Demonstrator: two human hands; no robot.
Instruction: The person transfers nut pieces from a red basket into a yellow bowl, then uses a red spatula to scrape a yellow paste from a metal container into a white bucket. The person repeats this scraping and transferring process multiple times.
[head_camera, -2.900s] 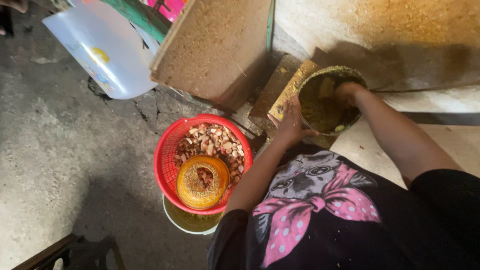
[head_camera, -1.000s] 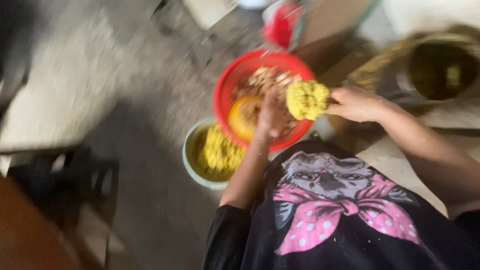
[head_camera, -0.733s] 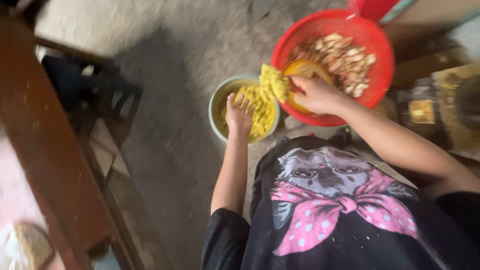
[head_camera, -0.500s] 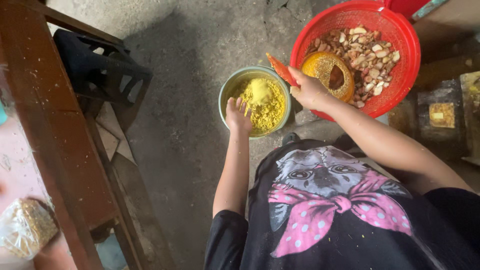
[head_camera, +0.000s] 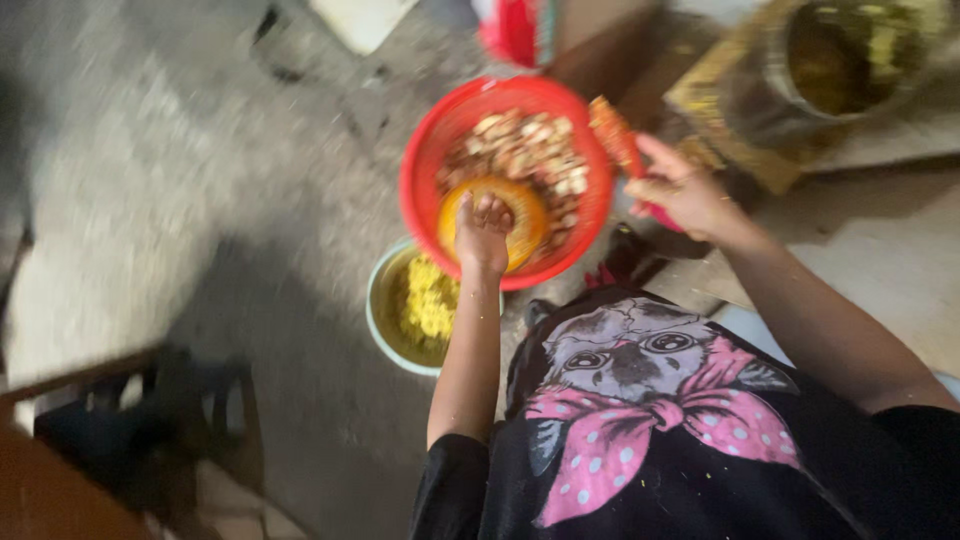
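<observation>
Left hand (head_camera: 483, 228) dips curled fingers into the orange sieve (head_camera: 490, 222) inside the red basket (head_camera: 430, 165), right hand (head_camera: 683, 190) grips a red-handled tool (head_camera: 618, 135) beside it; next, likely working the sieve over the pale bowl (head_camera: 385, 335).

Setting: an informal food-preparation area at floor level, probably a home yard or back kitchen.

Work was done directly on a rough, stained concrete floor (head_camera: 200, 200). A red plastic basket (head_camera: 430, 170) of chopped pieces, a pale bowl (head_camera: 380, 330) of yellow mash and a large metal pot (head_camera: 850, 60) stood on the ground. Dark wooden furniture (head_camera: 120, 440) sat nearby; motion blur limited further detail.
</observation>
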